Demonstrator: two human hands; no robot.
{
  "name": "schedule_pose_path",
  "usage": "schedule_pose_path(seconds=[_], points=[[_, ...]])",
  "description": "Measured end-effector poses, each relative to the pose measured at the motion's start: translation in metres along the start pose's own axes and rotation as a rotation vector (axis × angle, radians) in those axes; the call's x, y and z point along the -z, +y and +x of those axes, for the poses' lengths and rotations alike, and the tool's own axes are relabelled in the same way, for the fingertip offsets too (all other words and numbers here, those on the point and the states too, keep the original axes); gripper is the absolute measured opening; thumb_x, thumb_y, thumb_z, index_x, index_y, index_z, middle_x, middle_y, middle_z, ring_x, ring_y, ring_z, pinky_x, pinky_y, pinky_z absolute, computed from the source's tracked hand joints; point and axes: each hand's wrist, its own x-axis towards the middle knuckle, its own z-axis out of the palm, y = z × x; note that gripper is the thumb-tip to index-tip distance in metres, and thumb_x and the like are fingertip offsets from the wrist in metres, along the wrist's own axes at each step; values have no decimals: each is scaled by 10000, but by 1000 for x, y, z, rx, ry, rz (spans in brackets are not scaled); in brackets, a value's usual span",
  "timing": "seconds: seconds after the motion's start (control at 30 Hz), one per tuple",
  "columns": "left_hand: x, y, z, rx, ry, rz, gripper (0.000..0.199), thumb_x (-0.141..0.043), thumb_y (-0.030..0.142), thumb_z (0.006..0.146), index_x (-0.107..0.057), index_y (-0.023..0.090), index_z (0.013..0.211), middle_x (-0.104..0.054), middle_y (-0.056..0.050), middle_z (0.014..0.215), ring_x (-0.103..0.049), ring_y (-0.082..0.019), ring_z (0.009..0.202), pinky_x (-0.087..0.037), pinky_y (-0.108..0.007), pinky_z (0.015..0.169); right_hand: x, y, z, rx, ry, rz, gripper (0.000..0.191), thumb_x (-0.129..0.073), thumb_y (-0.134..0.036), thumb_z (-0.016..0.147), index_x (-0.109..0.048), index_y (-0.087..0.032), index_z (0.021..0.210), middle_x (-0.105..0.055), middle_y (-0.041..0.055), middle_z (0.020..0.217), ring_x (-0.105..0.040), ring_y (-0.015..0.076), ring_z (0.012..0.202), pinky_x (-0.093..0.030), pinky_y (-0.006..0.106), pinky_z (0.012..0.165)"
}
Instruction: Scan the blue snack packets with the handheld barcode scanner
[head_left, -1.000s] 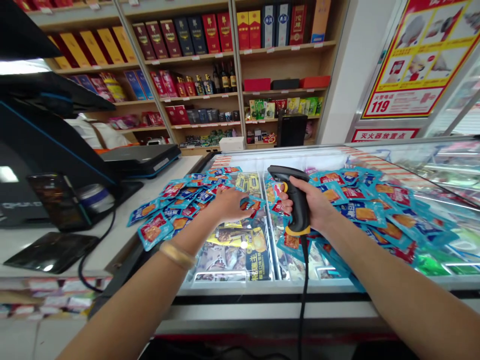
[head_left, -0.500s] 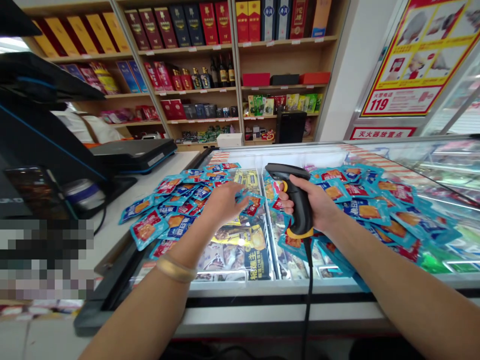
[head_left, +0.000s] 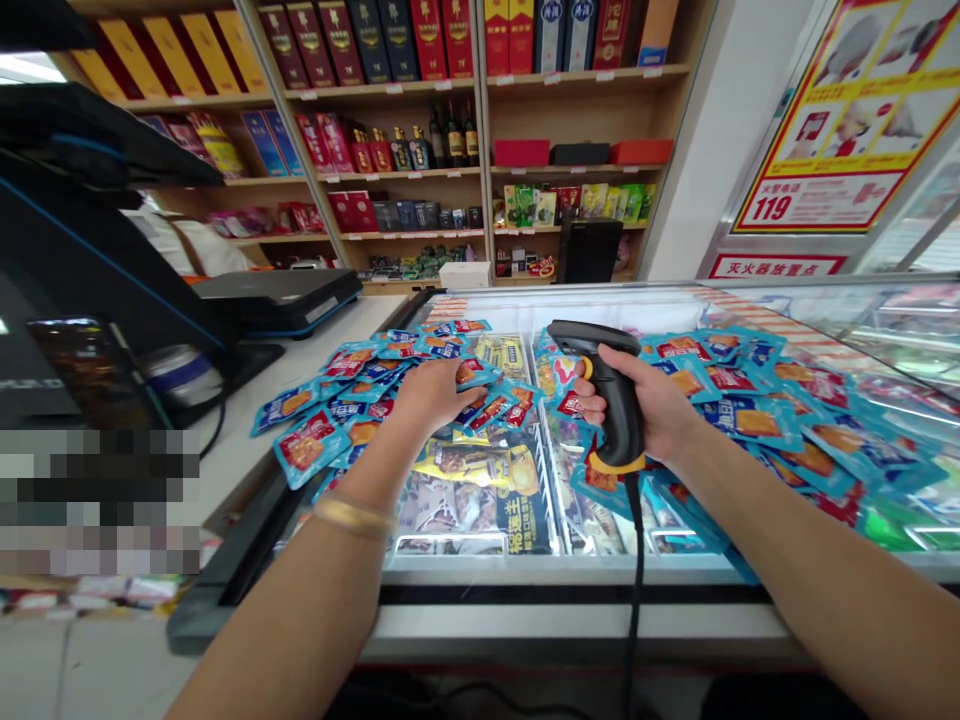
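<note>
The left hand (head_left: pixel 431 397) curled at a packet (head_left: pixel 481 372) beside its thumb, probably light, floppy and slick, best pinched by an edge; its hold was unclear. Rightward, the right hand (head_left: pixel 664 408) gripped a seemingly rigid scanner (head_left: pixel 619 412).

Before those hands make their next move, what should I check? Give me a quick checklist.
1. Scanner gripped in the right hand: ok.
2. Cable clear of the left hand: ok, it hangs down below the scanner.
3. Left hand firmly holding a packet: cannot tell, its fingers hide the contact.
4. Left-side packets lying separately: not ok, they overlap.
5. Scanner switched on: cannot tell from this view.
</note>
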Motion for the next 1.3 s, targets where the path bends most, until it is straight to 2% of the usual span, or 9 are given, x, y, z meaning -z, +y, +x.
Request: schedule_pose_path(seconds=[0.2, 0.33, 0.43, 0.5, 0.6, 0.7, 0.87, 1.07, 1.3], points=[[1, -3, -2, 43, 57, -52, 331, -482, 311, 836, -667, 219, 1094, -720, -92, 1026, -655, -275, 963, -489, -339, 798, 1, 0, 0, 6, 4, -25, 176, -592, -349, 833, -594, -175, 810, -537, 6, 632, -451, 97, 477, -439, 205, 430], [3, -1, -1, 161, 274, -234, 355, -444, 366, 869, -681, 192, 1067, -720, -106, 980, -650, -288, 982, -488, -375, 861, 0, 0, 0, -11, 17, -11, 195, -585, -351, 840, -586, -168, 773, -540, 9, 629, -451, 91, 476, -435, 194, 426], [5, 7, 1, 264, 407, -610, 311, -478, 396, 859, -655, 173, 984, -696, -78, 829, -671, -260, 855, -513, -393, 834, -1, 0, 0, -26, 29, -4, 210, -581, -357, 844, -584, -167, 754, -541, 10, 620, -448, 90, 471, -431, 193, 418], [5, 13, 2, 321, 351, -1072, 260, -484, 370, 865, -600, 183, 1005, -670, -28, 772, -668, -194, 719, -547, -381, 769, -2, 1, 0, -29, 30, -6, 218, -570, -355, 851, -586, -162, 751, -542, 12, 617, -448, 89, 470, -432, 193, 420], [4, 22, 2, 403, 135, -1681, 155, -516, 281, 854, -542, 190, 978, -666, 4, 769, -656, -120, 645, -570, -332, 730, -2, 1, 0, -27, 18, -18, 221, -562, -352, 856, -591, -156, 758, -543, 12, 613, -449, 87, 472, -432, 191, 427], [2, 26, 1, 440, 47, -1875, 211, -661, 189, 743, -543, 189, 917, -684, 6, 786, -659, -99, 676, -568, -270, 728, -2, 1, 0, -16, 4, -23, 208, -587, -358, 839, -596, -160, 776, -543, 8, 615, -451, 89, 469, -438, 195, 433], [-4, 26, 1, 320, 56, -1830, 406, -777, 194, 572, -614, 196, 945, -708, 9, 850, -659, -124, 722, -556, -307, 742, -2, 2, -1, -29, 4, -28, 214, -577, -358, 846, -597, -160, 769, -548, 12, 621, -456, 88, 466, -438, 194, 432], [-15, 28, 1, 145, 331, -1347, 253, -720, 311, 612, -693, 138, 796, -701, -14, 791, -630, -169, 757, -488, -270, 692, -4, 4, -3, -60, -56, -45, 204, -616, -363, 817, -599, -164, 778, -546, 0, 607, -460, 84, 462, -440, 191, 437], [-15, 31, -2, -34, 361, -1008, 152, -607, 278, 711, -693, 156, 736, -647, 22, 654, -565, -132, 634, -434, -235, 635, -5, 5, -4, -90, -74, -70, 238, -625, -377, 813, -608, -144, 768, -561, 2, 607, -474, 74, 454, -439, 180, 438]])
